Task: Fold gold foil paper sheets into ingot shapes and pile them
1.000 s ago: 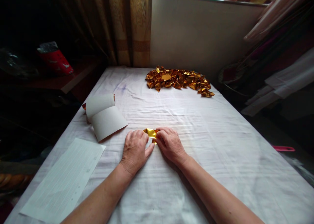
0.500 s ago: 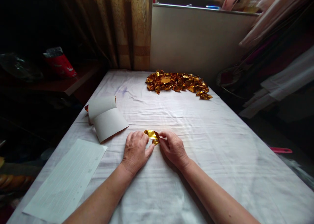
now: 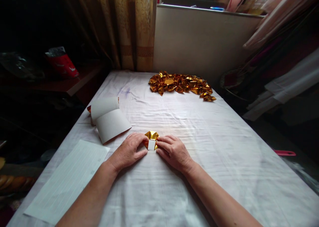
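I have the foil (image 3: pixel 152 136) on the cloth (image 3: pixel 159 187), between my left hand (image 3: pixel 129 150) and right hand (image 3: pixel 174 151), fingers grasping its opposite edges. If one side pulls harder, I judge the folds could skew; loosened fingers could let them spring open, and a sharp tug might tear it.

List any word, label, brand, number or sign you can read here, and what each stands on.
No text is readable.
Lined sheet: faint marks, too small to read.
Red container: pale marks, too blurred to make out.
Folded gold piece: no lettering visible.
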Demonstrator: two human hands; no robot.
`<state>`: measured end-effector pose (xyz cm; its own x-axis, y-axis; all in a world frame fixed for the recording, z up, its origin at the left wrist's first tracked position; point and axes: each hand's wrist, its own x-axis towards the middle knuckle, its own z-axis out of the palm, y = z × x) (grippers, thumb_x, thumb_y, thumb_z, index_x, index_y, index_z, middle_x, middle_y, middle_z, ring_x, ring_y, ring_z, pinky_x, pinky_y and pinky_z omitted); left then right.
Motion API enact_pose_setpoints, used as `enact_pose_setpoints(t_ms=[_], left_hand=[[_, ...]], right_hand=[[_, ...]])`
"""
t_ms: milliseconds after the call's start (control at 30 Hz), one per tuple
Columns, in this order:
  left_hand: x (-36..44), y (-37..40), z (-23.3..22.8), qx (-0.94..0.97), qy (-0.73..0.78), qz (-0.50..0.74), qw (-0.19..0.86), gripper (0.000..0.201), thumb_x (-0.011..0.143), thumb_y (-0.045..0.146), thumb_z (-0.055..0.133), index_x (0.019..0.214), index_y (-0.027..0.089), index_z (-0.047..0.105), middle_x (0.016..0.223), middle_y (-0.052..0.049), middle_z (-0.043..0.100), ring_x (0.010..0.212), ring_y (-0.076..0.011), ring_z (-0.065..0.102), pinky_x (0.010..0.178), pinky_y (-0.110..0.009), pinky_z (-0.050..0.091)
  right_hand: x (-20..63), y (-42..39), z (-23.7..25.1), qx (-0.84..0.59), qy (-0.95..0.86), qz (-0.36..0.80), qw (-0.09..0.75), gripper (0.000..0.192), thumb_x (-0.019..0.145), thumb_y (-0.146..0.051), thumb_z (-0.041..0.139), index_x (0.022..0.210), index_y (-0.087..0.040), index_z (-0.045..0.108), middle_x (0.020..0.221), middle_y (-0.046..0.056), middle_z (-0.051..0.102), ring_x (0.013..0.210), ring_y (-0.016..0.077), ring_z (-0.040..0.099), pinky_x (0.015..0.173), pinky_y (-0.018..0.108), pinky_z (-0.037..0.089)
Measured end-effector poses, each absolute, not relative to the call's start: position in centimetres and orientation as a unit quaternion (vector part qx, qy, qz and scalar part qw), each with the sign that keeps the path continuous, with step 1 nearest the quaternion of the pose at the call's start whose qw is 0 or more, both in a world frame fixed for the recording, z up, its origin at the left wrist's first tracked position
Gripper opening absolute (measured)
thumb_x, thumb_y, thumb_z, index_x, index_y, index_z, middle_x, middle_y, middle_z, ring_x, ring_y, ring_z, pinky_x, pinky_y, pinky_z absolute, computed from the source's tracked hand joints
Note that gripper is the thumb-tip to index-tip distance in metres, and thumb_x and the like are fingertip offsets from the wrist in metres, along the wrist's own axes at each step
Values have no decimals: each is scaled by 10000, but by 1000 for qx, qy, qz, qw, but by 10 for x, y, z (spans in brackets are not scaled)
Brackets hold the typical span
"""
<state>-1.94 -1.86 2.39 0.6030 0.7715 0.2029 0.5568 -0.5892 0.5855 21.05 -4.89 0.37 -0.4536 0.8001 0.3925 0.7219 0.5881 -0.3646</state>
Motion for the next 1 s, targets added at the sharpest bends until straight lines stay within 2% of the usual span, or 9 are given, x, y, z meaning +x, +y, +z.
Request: enact_pose_setpoints(t_ms=[133, 333, 500, 633, 767, 1000], left_hand=[[-19, -15, 24, 869, 376, 222, 232, 135, 815, 163, 626, 917, 252, 631, 1043, -3, 692, 1023, -177, 606, 958, -336, 454], [-17, -11, 16, 879, 360, 232, 209, 99, 884, 242, 610, 959, 256, 673, 1052, -14, 711, 1051, -175, 618, 956, -325, 465], [-15, -10, 13, 883, 362, 243, 177, 150, 933, 310, 554, 950, 236, 683, 996, -27, 720, 984, -180, 637, 908, -327, 480], [-12, -11, 12, 881, 374, 248, 151, 207, 955, 324, 510, 895, 221, 679, 934, -32, 717, 914, -176, 641, 856, -322, 489], [-11, -10, 10, 879, 382, 252, 136, 236, 967, 339, 481, 905, 215, 672, 923, -38, 710, 883, -178, 632, 832, -328, 494], [-12, -8, 6, 854, 421, 287, 103, 183, 956, 289, 494, 926, 219, 660, 911, -34, 710, 857, -179, 624, 853, -347, 481]], right_hand=[[207, -49, 9, -467, -844, 67, 255, 165, 888, -290, 623, 1028, -245, 699, 1122, 55, 707, 990, 207, 610, 894, 375, 487], [204, -49, 13, -480, -840, 81, 240, 201, 851, -319, 674, 1034, -236, 686, 1130, 58, 694, 999, 221, 600, 904, 382, 469], [204, -49, 11, -485, -837, 79, 242, 204, 836, -314, 689, 1017, -222, 675, 1129, 59, 688, 1005, 227, 592, 908, 387, 458], [204, -48, 6, -485, -834, 67, 256, 140, 891, -277, 614, 1005, -227, 677, 1109, 56, 695, 981, 213, 594, 875, 367, 464], [205, -45, 2, -480, -832, 56, 274, 184, 948, -241, 516, 1023, -229, 684, 1084, 58, 707, 944, 201, 604, 849, 354, 477], [206, -37, -5, -512, -794, 93, 314, 157, 928, -231, 548, 943, -244, 704, 1002, 50, 722, 916, 186, 635, 843, 337, 502]])
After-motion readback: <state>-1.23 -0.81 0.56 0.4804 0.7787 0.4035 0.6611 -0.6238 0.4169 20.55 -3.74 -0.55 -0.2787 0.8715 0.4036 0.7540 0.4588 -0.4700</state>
